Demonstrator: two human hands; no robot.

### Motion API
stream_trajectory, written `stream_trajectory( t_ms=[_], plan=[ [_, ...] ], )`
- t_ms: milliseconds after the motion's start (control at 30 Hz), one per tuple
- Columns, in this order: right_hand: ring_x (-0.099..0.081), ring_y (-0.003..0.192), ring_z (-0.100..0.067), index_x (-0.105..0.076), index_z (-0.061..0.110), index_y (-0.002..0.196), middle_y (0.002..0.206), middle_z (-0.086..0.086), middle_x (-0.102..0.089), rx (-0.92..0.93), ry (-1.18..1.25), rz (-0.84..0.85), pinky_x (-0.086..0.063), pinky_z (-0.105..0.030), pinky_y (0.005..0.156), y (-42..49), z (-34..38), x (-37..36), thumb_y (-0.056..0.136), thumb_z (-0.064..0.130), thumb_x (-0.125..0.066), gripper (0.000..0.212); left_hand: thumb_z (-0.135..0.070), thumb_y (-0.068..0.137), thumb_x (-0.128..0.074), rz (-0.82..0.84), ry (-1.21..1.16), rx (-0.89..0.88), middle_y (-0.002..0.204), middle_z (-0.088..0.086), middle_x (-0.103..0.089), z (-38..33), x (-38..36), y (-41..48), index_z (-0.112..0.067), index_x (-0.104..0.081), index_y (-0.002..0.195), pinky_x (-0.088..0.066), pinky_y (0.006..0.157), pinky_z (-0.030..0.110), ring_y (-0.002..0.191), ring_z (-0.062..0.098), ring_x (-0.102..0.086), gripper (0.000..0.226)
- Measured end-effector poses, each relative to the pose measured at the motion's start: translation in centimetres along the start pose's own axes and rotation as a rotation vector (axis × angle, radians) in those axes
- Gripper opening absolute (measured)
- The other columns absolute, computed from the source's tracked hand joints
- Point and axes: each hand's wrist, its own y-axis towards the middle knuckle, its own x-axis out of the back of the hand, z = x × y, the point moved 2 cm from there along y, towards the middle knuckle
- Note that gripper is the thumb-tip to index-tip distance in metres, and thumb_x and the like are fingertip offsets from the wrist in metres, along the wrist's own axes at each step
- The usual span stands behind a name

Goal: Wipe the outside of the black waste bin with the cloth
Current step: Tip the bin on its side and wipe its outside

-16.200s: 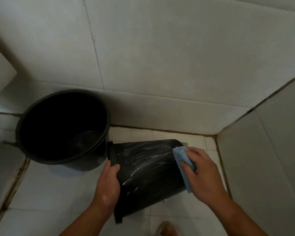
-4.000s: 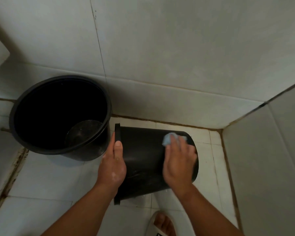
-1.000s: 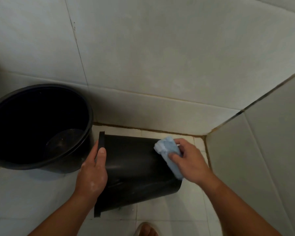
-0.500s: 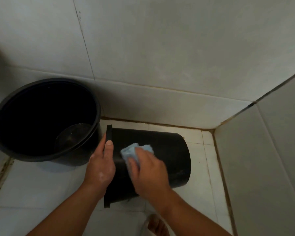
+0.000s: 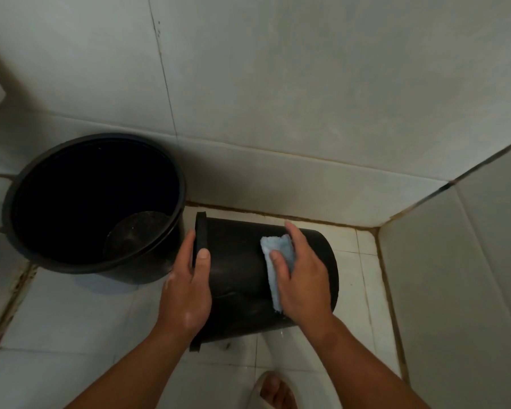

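2 grips: my left hand (image 5: 186, 290) clasps the rim of the black waste bin (image 5: 236, 261); my right hand (image 5: 304, 284) pinches the cloth (image 5: 280, 245) against its side.

I see the waste bin (image 5: 239, 278) on its side on the floor (image 5: 71, 320) at frame centre, the cloth (image 5: 281, 249) on it, the bucket (image 5: 71, 196) just left, and the wall (image 5: 278, 98) behind.
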Motion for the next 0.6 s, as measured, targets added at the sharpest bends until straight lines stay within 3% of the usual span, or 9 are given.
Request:
stream_trajectory(
  t_ms=[67, 133, 233, 367, 433, 533, 600],
  plan=[
    [-0.045, 0.122, 0.0, -0.03, 0.042, 0.152, 0.133, 0.02, -0.047, 0.038, -0.021, 0.035, -0.032, -0.009, 0.098, 0.9, -0.5, 0.5, 0.1, 0.044, -0.049, 0.055, -0.047, 0.105, -0.027, 0.01, 0.035, -0.058, 0.157, 0.007, -0.04, 0.4, -0.1, -1.0, -0.048, -0.015, 0.157, -0.04, 0.1, 0.037, 0.133, 0.027, -0.047, 0.053],
    [-0.05, 0.116, 0.0, -0.044, 0.04, 0.146, 0.13, 0.017, -0.054, 0.065, -0.118, -0.008, -0.032, -0.001, 0.084, 1.4, -1.0, 0.2, 0.101, 0.046, -0.046, 0.046, -0.047, 0.105, -0.023, 0.012, 0.044, -0.07, 0.156, 0.007, -0.041, 0.7, -0.3, -1.3, -0.048, -0.013, 0.157, -0.039, 0.106, 0.038, 0.135, 0.026, -0.046, 0.053],
    [-0.054, 0.112, -0.007, -0.048, 0.037, 0.143, 0.135, 0.008, -0.05, 0.039, -0.253, -0.049, -0.044, -0.017, 0.089, 0.5, 0.0, -1.2, 0.101, 0.053, -0.036, 0.047, -0.055, 0.101, -0.021, 0.014, 0.019, -0.07, 0.151, 0.004, -0.045, 1.1, -0.5, -0.9, -0.056, -0.012, 0.153, -0.042, 0.103, 0.039, 0.125, 0.02, -0.05, 0.053],
    [-0.048, 0.124, -0.013, -0.032, 0.042, 0.147, 0.148, 0.004, -0.035, 0.264, -0.323, 0.119, -0.05, -0.035, 0.095, -2.5, 3.1, -4.0, 0.1, 0.055, -0.027, 0.049, -0.056, 0.101, -0.021, 0.038, -0.01, -0.057, 0.138, 0.006, -0.054, 1.4, -0.4, -0.7, -0.059, -0.014, 0.152, -0.047, 0.076, 0.026, 0.097, 0.007, -0.056, 0.052],
    [-0.049, 0.126, -0.013, -0.034, 0.041, 0.147, 0.149, 0.003, -0.039, 0.359, -0.376, 0.143, -0.05, -0.035, 0.095, -1.7, 2.2, -3.4, 0.1, 0.054, -0.028, 0.05, -0.054, 0.103, -0.023, 0.035, -0.007, -0.051, 0.144, 0.007, -0.051, 1.3, -0.3, -0.6, -0.055, -0.015, 0.155, -0.047, 0.083, 0.029, 0.104, 0.012, -0.056, 0.053],
    [-0.053, 0.103, -0.005, -0.056, 0.03, 0.132, 0.124, 0.005, -0.058, 0.104, -0.349, -0.059, -0.04, -0.022, 0.082, 1.9, -2.3, 0.6, 0.102, 0.049, -0.035, 0.041, -0.051, 0.104, -0.025, 0.011, -0.028, -0.06, 0.155, 0.002, -0.045, 1.2, -0.2, -0.5, -0.05, -0.018, 0.157, -0.039, 0.11, 0.039, 0.134, 0.022, -0.048, 0.053],
    [-0.052, 0.093, -0.004, -0.063, 0.026, 0.122, 0.115, 0.004, -0.063, -0.082, -0.358, -0.146, -0.037, -0.023, 0.079, 3.5, -5.1, 3.1, 0.103, 0.047, -0.036, 0.04, -0.053, 0.103, -0.024, 0.017, -0.031, -0.062, 0.157, 0.001, -0.043, 1.1, -0.4, -0.8, -0.05, -0.017, 0.157, -0.035, 0.115, 0.041, 0.14, 0.023, -0.043, 0.054]
  ],
)
